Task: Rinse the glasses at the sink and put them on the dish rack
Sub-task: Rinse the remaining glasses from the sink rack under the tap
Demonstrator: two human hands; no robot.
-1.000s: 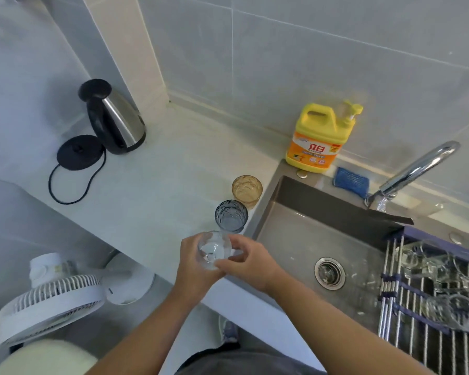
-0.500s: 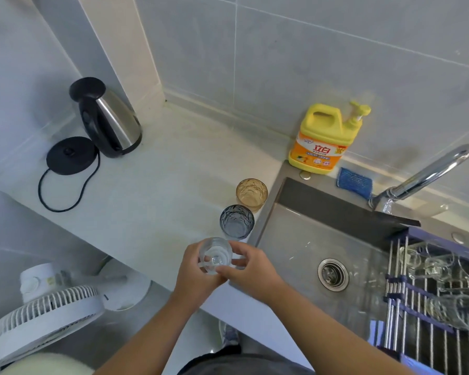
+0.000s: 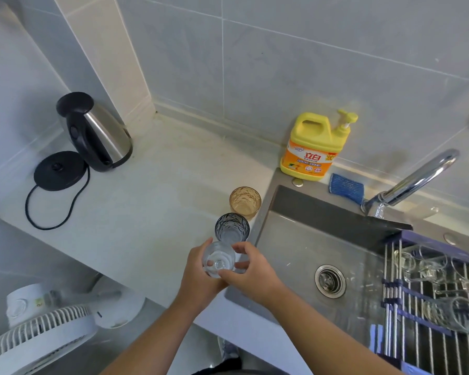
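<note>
Over the counter's near edge, left of the steel sink (image 3: 295, 244), left hand (image 3: 198, 277) and right hand (image 3: 251, 277) both grip a clear drinking glass (image 3: 218, 259).

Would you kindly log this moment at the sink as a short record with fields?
held: clear glass, gripped by left hand and right hand at the counter edge
waiting: grey glass and amber glass, upright on the counter beside the sink
rack: dish rack across the sink's right side, several clear glasses on it
behind sink: faucet, yellow detergent bottle, blue sponge
far left: kettle beside its base
</note>
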